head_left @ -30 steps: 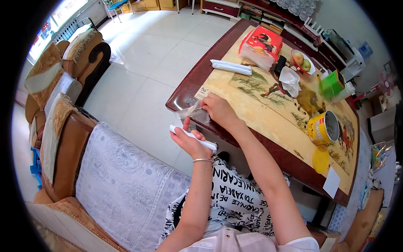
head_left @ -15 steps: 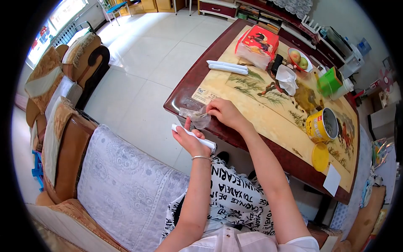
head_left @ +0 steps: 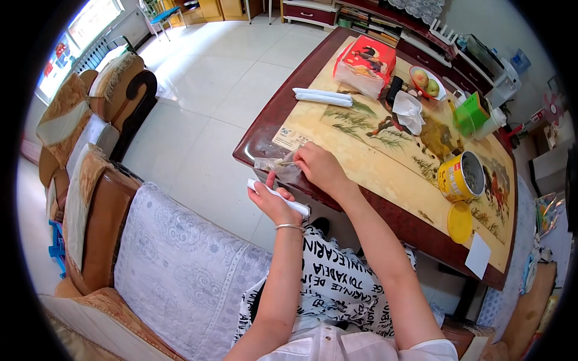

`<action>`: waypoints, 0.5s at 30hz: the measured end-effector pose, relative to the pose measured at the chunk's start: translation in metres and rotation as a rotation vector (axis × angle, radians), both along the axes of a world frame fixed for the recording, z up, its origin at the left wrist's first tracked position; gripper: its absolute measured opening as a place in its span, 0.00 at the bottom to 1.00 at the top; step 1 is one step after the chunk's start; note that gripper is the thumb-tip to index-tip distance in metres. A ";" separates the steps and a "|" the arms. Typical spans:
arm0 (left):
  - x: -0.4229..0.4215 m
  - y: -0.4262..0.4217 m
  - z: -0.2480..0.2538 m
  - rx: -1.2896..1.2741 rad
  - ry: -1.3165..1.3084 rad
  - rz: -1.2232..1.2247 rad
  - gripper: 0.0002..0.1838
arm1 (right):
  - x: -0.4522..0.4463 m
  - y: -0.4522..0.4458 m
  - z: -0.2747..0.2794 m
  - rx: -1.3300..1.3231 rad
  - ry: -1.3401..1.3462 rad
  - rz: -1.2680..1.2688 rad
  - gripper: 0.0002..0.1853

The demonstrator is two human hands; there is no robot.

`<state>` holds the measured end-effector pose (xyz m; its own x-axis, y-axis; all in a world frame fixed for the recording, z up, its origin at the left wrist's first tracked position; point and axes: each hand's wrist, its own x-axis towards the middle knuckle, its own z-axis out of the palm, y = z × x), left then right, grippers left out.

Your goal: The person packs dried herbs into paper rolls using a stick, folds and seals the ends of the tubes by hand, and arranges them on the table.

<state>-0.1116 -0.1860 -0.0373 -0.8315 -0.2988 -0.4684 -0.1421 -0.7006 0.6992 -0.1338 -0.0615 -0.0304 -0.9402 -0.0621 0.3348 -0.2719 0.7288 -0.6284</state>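
My left hand [head_left: 274, 203], palm up with a bracelet at the wrist, holds a white folded paper roll [head_left: 294, 206] across the palm, its fingers curled round it. Above it, at the table's near left corner, lies a small clear plastic bag [head_left: 288, 174]. My right hand [head_left: 320, 167] pinches at the bag's right side, fingertips together. A thin pale strip seems to run from those fingertips over the bag, too small to name. Farther up the table lie similar white paper rolls [head_left: 323, 97], side by side.
On the table [head_left: 373, 174] stand a red bag [head_left: 365, 60], a fruit bowl [head_left: 444, 93], a crumpled tissue [head_left: 409, 113], a green box [head_left: 472, 113] and an open yellow can [head_left: 453, 180]. Its yellow lid [head_left: 459, 222] and a white card [head_left: 478, 256] lie nearer. A covered sofa [head_left: 180, 259] is at left.
The view has shifted slightly. My right hand has moved a little at the bag, and the pale strip shows more clearly over it. My left hand keeps its hold on the paper roll.
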 end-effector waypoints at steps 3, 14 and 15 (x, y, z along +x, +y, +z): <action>0.000 0.001 0.002 -0.012 -0.012 0.004 0.22 | 0.000 -0.001 -0.004 -0.036 -0.039 0.037 0.03; -0.001 0.002 0.003 -0.034 -0.007 -0.005 0.23 | -0.002 0.009 -0.009 -0.257 -0.140 0.040 0.04; -0.001 0.002 0.003 -0.031 -0.007 -0.001 0.22 | -0.002 0.010 -0.008 -0.285 -0.158 0.020 0.05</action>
